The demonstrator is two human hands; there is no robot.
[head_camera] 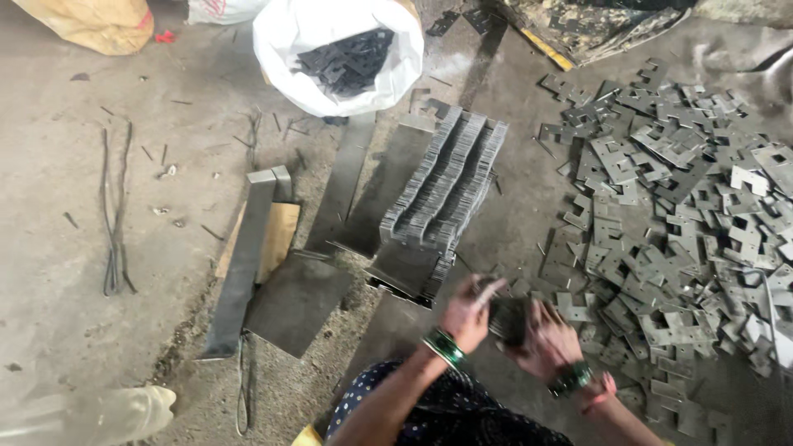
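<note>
I look down on a grey concrete floor (74, 206), dusty and littered with scraps. Across its right side spreads a wide loose heap of stamped metal plates (677, 223), flat grey pieces with square cut-outs, lying every way over one another. At the top stands a white sack (281, 49) with its mouth rolled open, dark metal pieces showing inside. Below the sack, near the middle, sits a ribbed stack of the same plates set on edge in tight rows (450, 182), resting on flat steel sheets. To the left of that stack a long steel strip (244, 264) lies lengthwise over a piece of brown cardboard (281, 235), with a dark square sheet (297, 301) just beside its lower end. Further left, a thin bent wire (116, 223) lies on the floor. At the bottom centre my two hands meet: the left hand (467, 318), a green bangle at its wrist, and the right hand (547, 343) are both closed on a small bundle of plates (508, 318), held between them just above the floor, at the near edge of the loose heap and below the ribbed stack.
</note>
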